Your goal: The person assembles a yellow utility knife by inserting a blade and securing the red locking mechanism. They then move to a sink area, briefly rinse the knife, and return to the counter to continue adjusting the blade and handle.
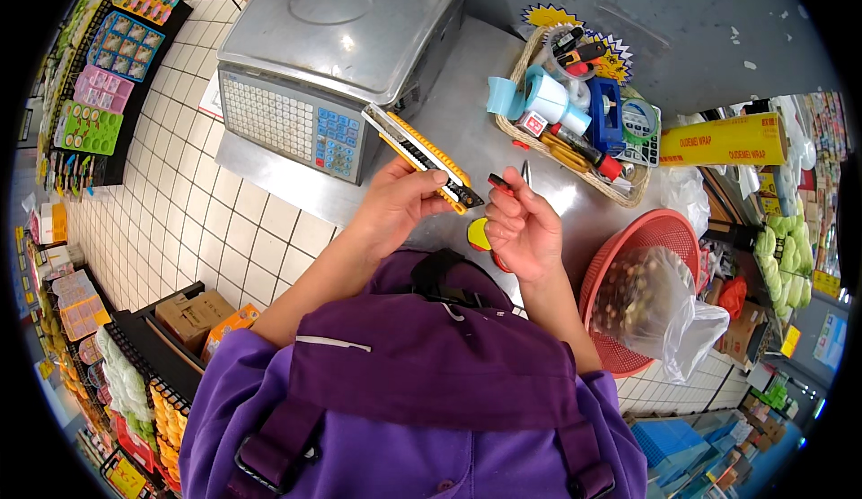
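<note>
A yellow-and-black box cutter [429, 159] is gripped in my left hand [388, 210], thumb pressed along its body. It slants from upper left to lower right in front of the scale. Close to its lower right end, my right hand [525, 237] pinches a small black-and-red piece [501, 185] between thumb and fingers. A thin shiny metal tip shows just beyond those fingers; whether it belongs to the same piece I cannot tell. Under the hands lies the metal counter [449, 240], with a yellow round item [479, 234] beside my right hand.
A grey weighing scale [323, 23] with a keypad stands at the back left. To the right, a wicker basket [639, 192] holds tape rolls, markers and a calculator. Beyond are a yellow box [723, 142] and a red plastic basket [669, 229] with a clear bag of round items.
</note>
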Demonstrator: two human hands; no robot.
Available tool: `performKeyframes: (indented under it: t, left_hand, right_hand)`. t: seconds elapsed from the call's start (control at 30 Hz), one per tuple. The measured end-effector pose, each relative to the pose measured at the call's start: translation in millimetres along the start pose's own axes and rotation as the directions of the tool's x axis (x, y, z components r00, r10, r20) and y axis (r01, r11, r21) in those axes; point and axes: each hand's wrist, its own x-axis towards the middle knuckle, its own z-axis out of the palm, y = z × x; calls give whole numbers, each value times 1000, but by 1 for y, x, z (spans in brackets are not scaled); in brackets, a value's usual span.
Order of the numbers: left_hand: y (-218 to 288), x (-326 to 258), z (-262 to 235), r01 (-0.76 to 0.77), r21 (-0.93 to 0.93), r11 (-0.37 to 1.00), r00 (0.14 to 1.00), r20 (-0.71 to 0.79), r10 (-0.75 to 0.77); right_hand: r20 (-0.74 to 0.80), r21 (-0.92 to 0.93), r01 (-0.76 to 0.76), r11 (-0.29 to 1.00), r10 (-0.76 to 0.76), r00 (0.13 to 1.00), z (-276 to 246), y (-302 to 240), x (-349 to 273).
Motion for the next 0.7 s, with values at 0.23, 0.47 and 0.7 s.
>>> performKeyframes:
  t: [0.23, 0.47, 0.7]
  left_hand:
    - [12, -4, 16, -2, 32, 999, 998, 65, 0]
    - [9, -5, 17, -73, 62, 995, 997, -29, 75]
    - [14, -9, 21, -163, 102, 981, 980, -97, 173]
  right_hand:
    - [-78, -329, 36, 944, -65, 995, 2, 4, 1]
    - [-170, -686, 81, 723, -267, 949, 15, 9, 6]
    - [-130, -761, 140, 634, -360, 924, 20, 16, 10]
